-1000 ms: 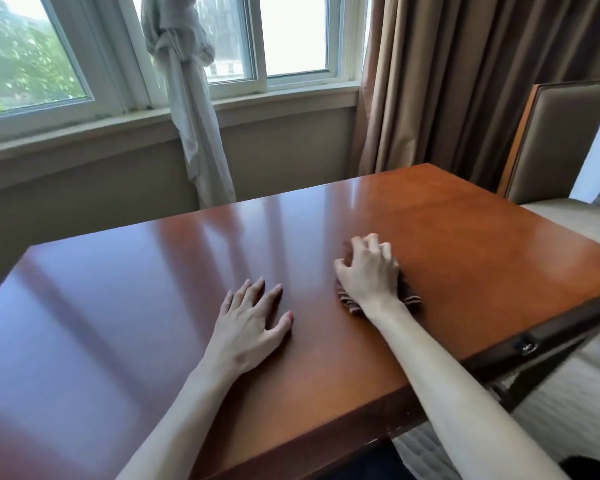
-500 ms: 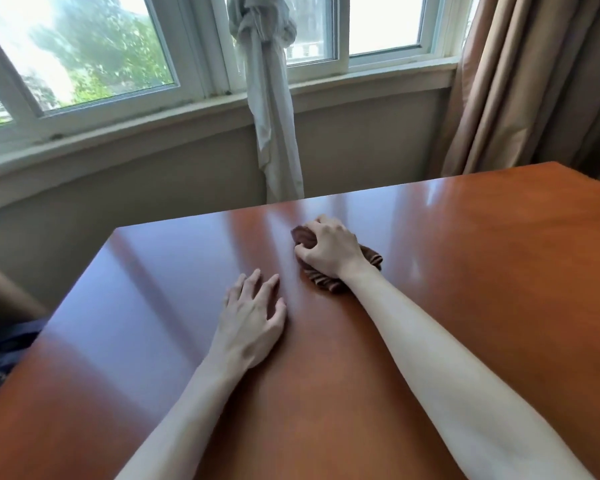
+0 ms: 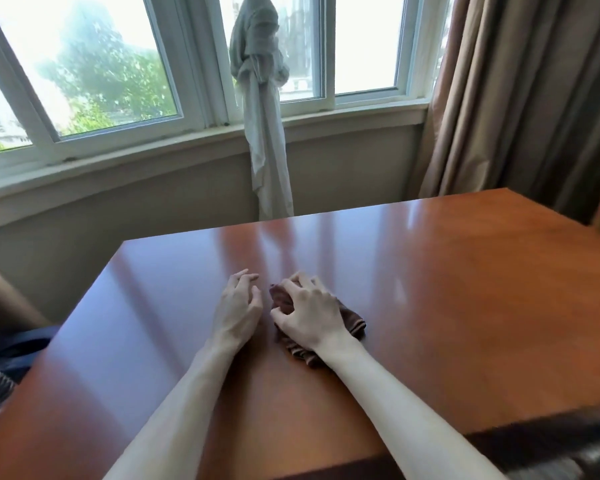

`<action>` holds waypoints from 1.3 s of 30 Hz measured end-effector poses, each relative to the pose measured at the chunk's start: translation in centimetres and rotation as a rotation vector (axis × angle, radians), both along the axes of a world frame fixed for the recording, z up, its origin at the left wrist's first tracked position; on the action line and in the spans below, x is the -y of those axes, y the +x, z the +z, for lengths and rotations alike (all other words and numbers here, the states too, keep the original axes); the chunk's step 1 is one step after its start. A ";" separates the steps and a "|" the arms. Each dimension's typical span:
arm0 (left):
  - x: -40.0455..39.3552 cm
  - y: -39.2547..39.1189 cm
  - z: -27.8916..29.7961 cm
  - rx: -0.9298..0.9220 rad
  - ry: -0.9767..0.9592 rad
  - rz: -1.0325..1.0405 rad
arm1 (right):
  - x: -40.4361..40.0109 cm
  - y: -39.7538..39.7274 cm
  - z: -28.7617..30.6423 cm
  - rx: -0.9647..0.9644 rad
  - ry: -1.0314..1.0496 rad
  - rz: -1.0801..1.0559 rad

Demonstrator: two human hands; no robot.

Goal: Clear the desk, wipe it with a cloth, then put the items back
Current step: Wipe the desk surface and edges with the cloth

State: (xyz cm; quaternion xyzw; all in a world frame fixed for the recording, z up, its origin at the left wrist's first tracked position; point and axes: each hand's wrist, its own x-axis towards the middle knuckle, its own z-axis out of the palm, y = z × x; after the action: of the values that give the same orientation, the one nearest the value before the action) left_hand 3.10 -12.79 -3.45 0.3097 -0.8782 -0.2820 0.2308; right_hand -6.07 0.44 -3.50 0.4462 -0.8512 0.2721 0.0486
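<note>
Bare desk (image 3: pixel 447 289) (all around hands)

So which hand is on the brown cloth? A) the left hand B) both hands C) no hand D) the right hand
D: the right hand has its fingers curled over the brown cloth on the wooden desk, while the left hand rests beside it on bare wood, apart from the cloth.

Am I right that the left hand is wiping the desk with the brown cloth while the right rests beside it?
Not quite: the hands are swapped. In the head view the right hand grips the cloth on the desk, while the left hand rests beside it.
</note>
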 end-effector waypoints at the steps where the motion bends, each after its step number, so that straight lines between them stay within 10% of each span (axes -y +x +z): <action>1: -0.5 0.5 0.4 0.002 -0.017 -0.006 | -1.4 2.4 0.0 -0.011 -0.018 -0.008; 9: -6.2 7.7 1.4 0.271 -0.062 -0.238 | -12.3 10.5 0.8 0.076 -0.056 0.182; 18: -10.0 12.8 -2.5 0.308 -0.244 -0.155 | -19.6 -1.6 0.5 -0.033 -0.039 -0.562; 28: -8.0 14.9 0.7 -0.032 -0.013 -0.042 | -4.6 16.0 -0.2 -0.084 -0.146 -0.030; 39: -4.3 23.0 -1.4 0.393 -0.251 0.148 | -4.1 14.0 -0.2 0.027 -0.055 0.121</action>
State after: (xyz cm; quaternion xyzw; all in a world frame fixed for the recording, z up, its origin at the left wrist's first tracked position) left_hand 26.13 -8.51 -4.83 0.3909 -0.9094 -0.0872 0.1124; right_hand 7.98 4.50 -3.65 0.4918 -0.8153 0.3038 0.0327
